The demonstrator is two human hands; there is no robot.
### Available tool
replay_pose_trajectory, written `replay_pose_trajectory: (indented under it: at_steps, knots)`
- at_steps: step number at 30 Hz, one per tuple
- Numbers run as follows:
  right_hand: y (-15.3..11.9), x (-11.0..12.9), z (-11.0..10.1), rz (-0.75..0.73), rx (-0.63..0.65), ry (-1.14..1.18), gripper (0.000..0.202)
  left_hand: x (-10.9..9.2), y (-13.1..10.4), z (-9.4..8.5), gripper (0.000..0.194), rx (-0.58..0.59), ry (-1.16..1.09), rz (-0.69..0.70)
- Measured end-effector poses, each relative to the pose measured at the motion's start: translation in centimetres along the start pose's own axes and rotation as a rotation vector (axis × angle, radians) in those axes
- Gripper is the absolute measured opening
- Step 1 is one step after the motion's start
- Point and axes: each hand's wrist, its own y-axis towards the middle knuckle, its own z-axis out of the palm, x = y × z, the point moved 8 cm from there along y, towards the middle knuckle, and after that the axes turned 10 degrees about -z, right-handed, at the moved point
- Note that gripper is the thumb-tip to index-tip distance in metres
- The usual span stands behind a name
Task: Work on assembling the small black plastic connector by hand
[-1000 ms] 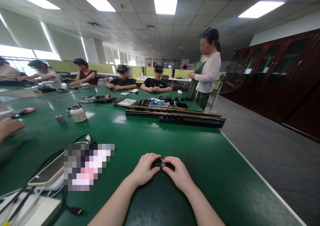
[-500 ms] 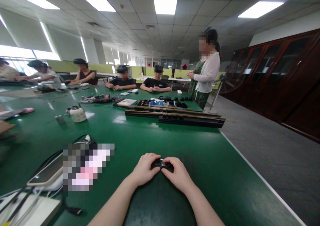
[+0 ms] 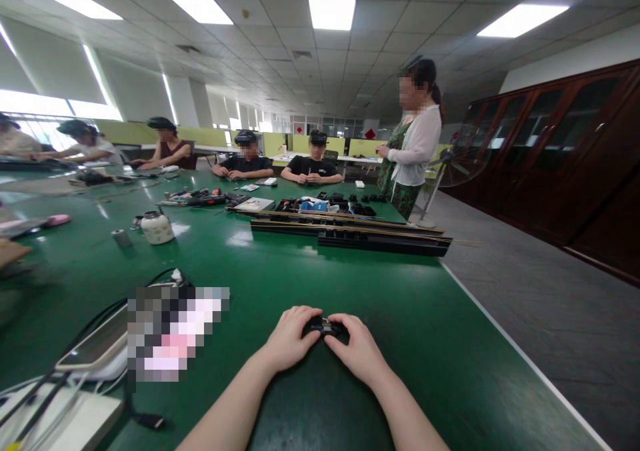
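A small black object with a shiny metal piece in its middle lies low over the green table, between my two hands. Its exact kind is hard to make out. My left hand is closed round its left end, thumb in front and fingers behind. On the other end, my right hand grips in the same way, with the thumb tip close to the left one. Fingers cover much of both ends; the metal middle shows in the narrow gap between them.
Left of my arms lie a white-framed device, a blurred-out screen and black cables. Farther off are a white jar, a grey cylinder and long black rails with thin rods. Several people sit around; one person stands.
My right thumb has shifted slightly right, so a little more of the metal middle shows. Both hands otherwise keep their place on the black object.
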Motion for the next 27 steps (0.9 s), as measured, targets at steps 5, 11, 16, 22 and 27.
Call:
replay_pose_trajectory:
  at_steps: [5,11,16,22,27]
  knots:
    - [-0.01,-0.12,0.01,-0.005,-0.002,0.006,0.027,-0.05,0.0,0.06,0.036,0.005,0.001,-0.006]
    - [-0.06,-0.37,-0.08,0.011,-0.016,0.009,0.03,0.0,0.13,0.04,0.031,-0.004,-0.015,-0.023]
    - [-0.12,-0.36,-0.08,0.017,-0.018,0.017,0.031,-0.09,0.09,-0.06,0.031,-0.003,-0.02,-0.027]
    - [-0.13,-0.42,-0.03,0.013,-0.018,0.013,0.03,-0.29,0.01,-0.05,0.039,0.014,-0.016,-0.002]
    - [-0.12,-0.56,0.02,0.018,-0.009,0.01,0.03,-0.12,0.06,0.08,0.039,0.031,-0.007,-0.013]
